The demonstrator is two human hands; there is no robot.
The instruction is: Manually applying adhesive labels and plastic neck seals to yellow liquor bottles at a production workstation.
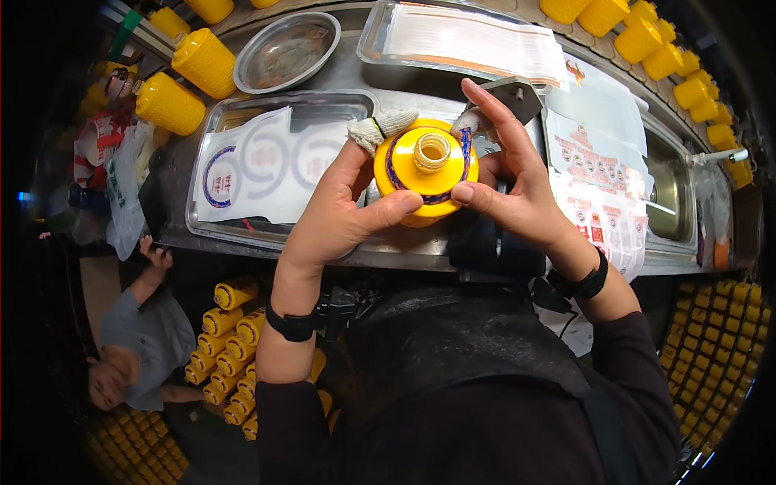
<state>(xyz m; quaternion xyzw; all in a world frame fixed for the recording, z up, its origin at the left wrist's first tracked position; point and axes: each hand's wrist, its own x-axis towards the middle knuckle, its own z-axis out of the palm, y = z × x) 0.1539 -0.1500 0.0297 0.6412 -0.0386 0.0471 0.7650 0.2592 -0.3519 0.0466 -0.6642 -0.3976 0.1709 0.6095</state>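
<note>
A yellow bottle (426,168) with an open neck and a blue curved label around its shoulder is held upright in front of me over a metal worktop (388,250). My left hand (335,214) grips its left side, with a white cloth cot on the index finger. My right hand (509,182) grips its right side, thumb pressed on the label, another white cot on one finger. A black band sits on each wrist.
A metal tray (202,162) with blue curved labels on backing sheets lies to the left. A second tray (380,24) with paper and a round metal dish (287,52) sit behind. Label sheets (598,170) lie to the right. Yellow bottles (202,61) line the edges and floor. A person (141,331) crouches lower left.
</note>
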